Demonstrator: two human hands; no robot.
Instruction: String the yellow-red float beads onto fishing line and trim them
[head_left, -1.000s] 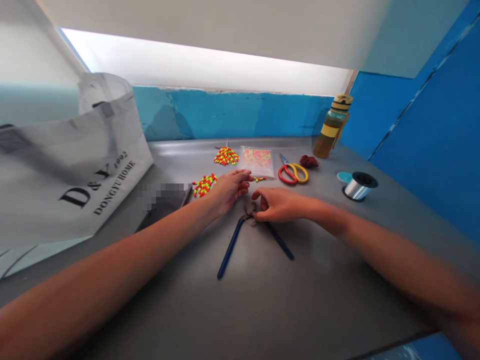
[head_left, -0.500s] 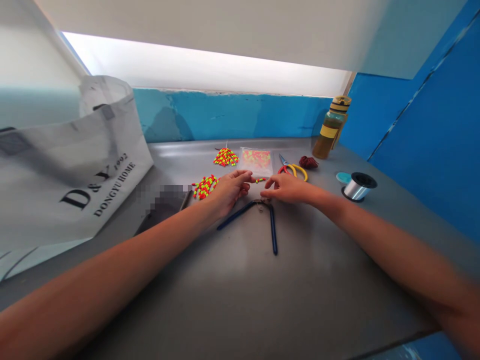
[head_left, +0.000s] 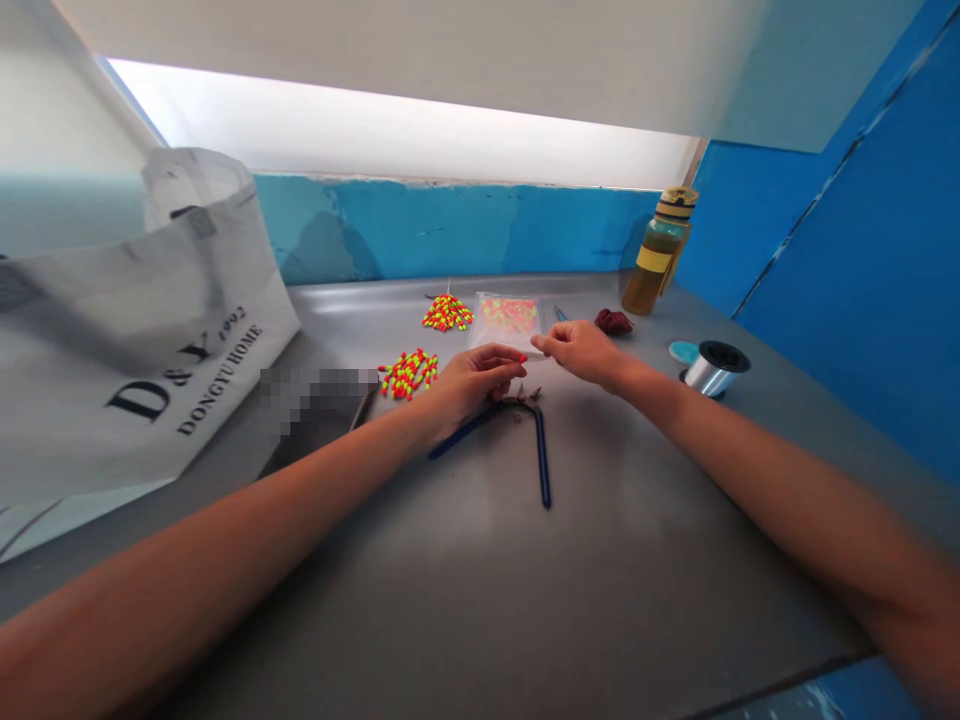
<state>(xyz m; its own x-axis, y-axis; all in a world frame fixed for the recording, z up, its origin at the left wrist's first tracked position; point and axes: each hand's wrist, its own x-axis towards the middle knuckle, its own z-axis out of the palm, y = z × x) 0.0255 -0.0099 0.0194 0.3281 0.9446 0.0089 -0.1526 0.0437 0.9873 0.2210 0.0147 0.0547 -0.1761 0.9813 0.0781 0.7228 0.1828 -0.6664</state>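
My left hand (head_left: pixel 480 384) is closed in a pinch, with a small red bead (head_left: pixel 522 359) at its fingertips. My right hand (head_left: pixel 577 350) is pinched just to the right of it, slightly apart; anything between its fingers is too small to make out. Under the hands lie pliers with dark blue handles (head_left: pixel 544 460), spread apart, jaws pointing away from me. Left of the left hand is a pile of red and yellow-green beads (head_left: pixel 409 374). A second pile of these beads (head_left: pixel 448 313) lies farther back, beside a clear bag (head_left: pixel 510 316) of similar pieces.
Scissors (head_left: pixel 560 313) lie mostly hidden behind my right hand. To the right are a dark red thread bundle (head_left: pixel 613 321), a bottle (head_left: pixel 654 262), a teal disc (head_left: pixel 684 352) and a spool of clear line (head_left: pixel 712 372). A tote bag (head_left: pixel 202 350) and pixelated dark object (head_left: pixel 322 415) stand left.
My right hand has moved up and now covers the scissors' handles. The bead sits closer in my left fingertips, with only its red part showing. The view has shifted slightly.
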